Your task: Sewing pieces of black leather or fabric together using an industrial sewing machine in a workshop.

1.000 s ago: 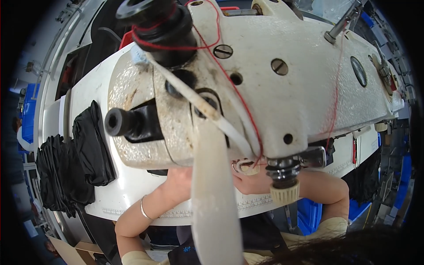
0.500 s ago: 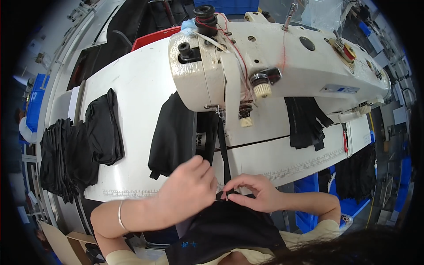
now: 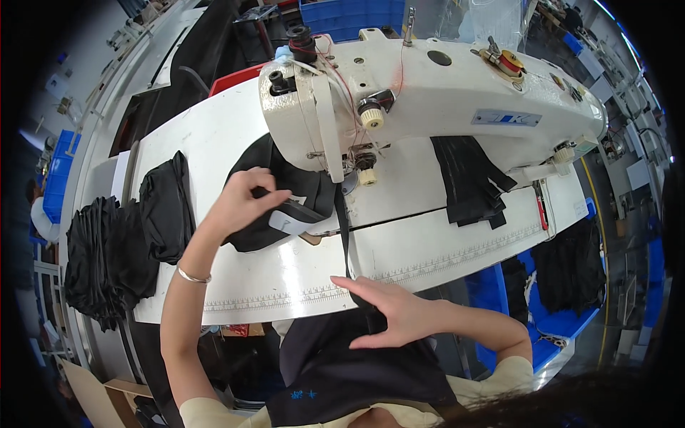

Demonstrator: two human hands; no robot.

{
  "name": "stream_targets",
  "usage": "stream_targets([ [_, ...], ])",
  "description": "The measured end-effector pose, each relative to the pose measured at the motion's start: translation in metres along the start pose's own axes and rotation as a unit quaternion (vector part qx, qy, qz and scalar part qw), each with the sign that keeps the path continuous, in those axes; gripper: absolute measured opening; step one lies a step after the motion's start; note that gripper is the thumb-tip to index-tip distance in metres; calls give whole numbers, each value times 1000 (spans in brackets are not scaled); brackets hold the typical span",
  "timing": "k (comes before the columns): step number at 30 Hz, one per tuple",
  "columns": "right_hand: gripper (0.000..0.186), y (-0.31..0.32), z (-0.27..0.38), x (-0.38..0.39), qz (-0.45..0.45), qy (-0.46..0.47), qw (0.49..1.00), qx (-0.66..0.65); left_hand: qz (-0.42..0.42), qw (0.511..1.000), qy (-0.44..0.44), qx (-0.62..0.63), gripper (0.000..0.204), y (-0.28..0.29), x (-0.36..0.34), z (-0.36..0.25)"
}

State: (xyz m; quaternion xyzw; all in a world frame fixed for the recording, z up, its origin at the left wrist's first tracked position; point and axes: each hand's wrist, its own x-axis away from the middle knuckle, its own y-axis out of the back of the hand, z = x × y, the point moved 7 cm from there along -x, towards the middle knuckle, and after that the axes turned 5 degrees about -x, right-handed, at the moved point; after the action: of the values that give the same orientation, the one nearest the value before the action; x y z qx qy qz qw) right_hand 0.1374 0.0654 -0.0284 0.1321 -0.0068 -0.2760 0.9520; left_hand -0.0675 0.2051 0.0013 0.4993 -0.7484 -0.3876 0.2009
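Note:
My left hand (image 3: 246,202) is over a black fabric piece (image 3: 260,239) left of the sewing machine's needle area. Its fingers are bent and its thumb stands apart from them, with no cloth visibly pinched. The piece lies bunched and folded, showing a pale label (image 3: 285,223). A narrow black strip (image 3: 344,235) runs from under the machine head toward the table's front edge. At that edge my right hand (image 3: 396,312) is open, thumb and forefinger spread wide, with black strip material in the gap. The white sewing machine (image 3: 428,85) carries red thread.
Stacked black fabric pieces (image 3: 107,257) lie at the table's left, beside a folded one (image 3: 165,207). More black strips (image 3: 471,182) rest under the machine arm. A printed ruler (image 3: 442,264) follows the front edge. Blue bins (image 3: 492,303) with black cloth stand at the right.
My left hand has gone from the front edge up and left onto the fabric piece, which is now folded over. My right hand has opened from its pinch. The view has shifted slightly.

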Motion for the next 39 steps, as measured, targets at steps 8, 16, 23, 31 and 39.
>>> stream_targets([
  [8,71,-8,2,3,-34,45,976,209,23,912,-307,-271,7,-66,99,-139],
  [16,54,2,24,17,-100,51,960,256,229,878,-238,-347,11,-102,90,-146],
  [23,59,-2,22,26,-135,125,933,310,28,904,-212,-370,25,-87,104,-136],
  [31,32,-28,-2,24,-81,186,782,589,-295,947,111,54,14,-39,110,-67],
  [39,34,-24,-5,29,-86,174,815,546,-250,963,-38,-92,9,59,17,-65],
])
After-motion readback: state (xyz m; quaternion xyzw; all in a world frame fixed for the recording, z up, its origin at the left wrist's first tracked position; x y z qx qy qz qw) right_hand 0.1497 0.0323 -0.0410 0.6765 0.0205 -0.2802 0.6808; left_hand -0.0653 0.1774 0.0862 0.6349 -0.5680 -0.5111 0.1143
